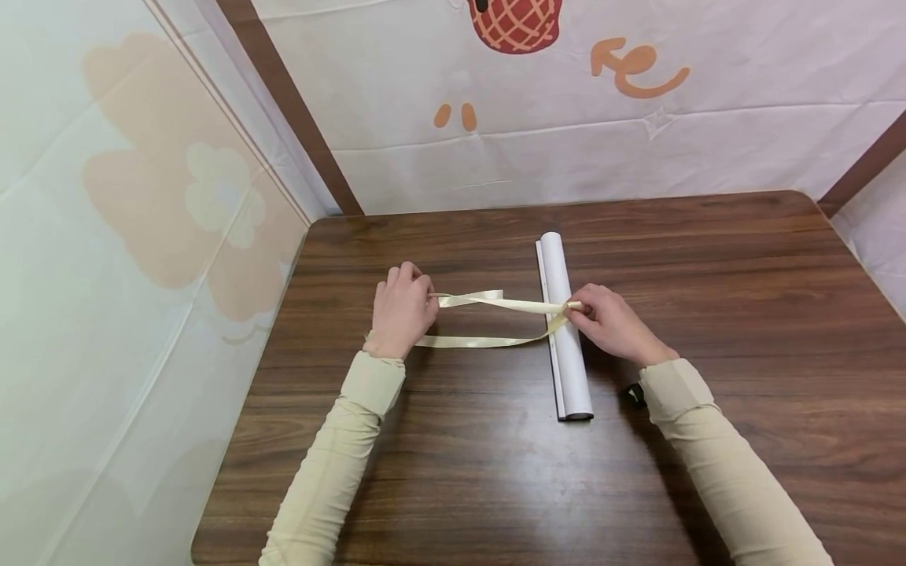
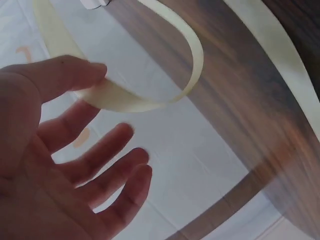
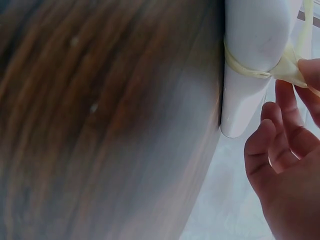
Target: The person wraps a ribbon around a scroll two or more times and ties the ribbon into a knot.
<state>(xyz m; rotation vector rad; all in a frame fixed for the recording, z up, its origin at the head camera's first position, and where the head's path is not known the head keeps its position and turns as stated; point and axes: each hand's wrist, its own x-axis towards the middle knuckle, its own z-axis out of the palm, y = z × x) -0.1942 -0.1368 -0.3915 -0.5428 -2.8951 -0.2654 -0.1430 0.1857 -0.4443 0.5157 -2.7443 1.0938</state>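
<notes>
A long white roll (image 1: 569,354) with a flat strip down its left side and a dark near end lies on the table. In the right wrist view, a pale yellow ribbon (image 3: 246,70) wraps around it. My left hand (image 1: 403,308) is left of the roll and pinches one length of the ribbon (image 2: 112,97) between thumb and index finger, the other fingers loosely bent. Over the roll's right side, my right hand (image 1: 614,324) pinches the ribbon close to where it crosses the roll. Another length of ribbon (image 1: 477,342) runs leftward below, passing under my left wrist.
The brown wood-grain table (image 1: 481,472) carries everything. A small black object (image 1: 635,395) shows beside my right cuff, partly hidden. White printed cloth (image 1: 396,79) hangs behind the table, and a pale flowered sheet (image 1: 141,314) borders its left edge.
</notes>
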